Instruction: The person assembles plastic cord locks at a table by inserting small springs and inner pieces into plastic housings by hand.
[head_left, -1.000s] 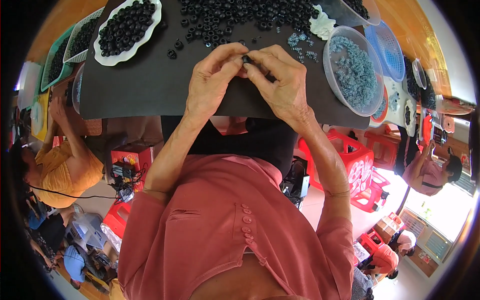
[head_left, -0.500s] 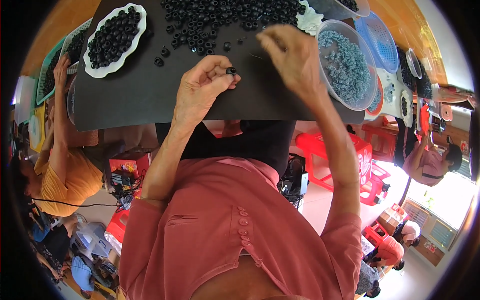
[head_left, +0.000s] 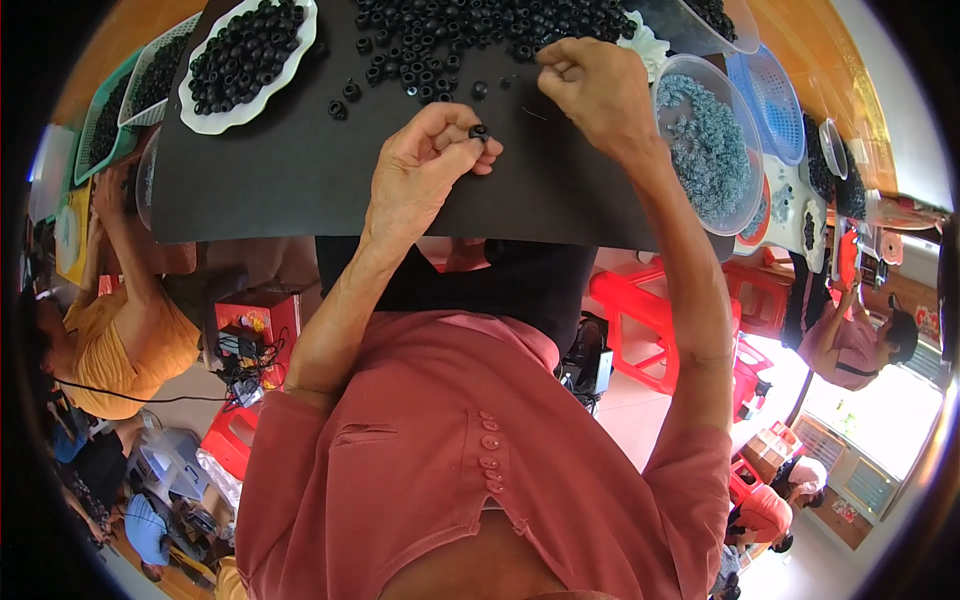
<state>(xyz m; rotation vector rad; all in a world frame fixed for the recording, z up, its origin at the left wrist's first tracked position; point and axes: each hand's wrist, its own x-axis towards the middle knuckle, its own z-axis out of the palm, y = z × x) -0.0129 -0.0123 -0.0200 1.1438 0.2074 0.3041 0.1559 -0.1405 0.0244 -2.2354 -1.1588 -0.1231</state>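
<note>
Dark bench (head_left: 270,185), near edge behind left fingers (head_left: 487,160); open surface to their left. Left fingers pinched on black bead (head_left: 478,131). Right fingers (head_left: 560,55), farther ahead, curled inward; cannot tell how closed or what held. Black bead heap (head_left: 480,22) ahead of left fingers; tub (head_left: 757,165) of teal pieces (head_left: 710,165) beside right fingers. Red box (head_left: 265,312) behind, well left, print unreadable.
</note>
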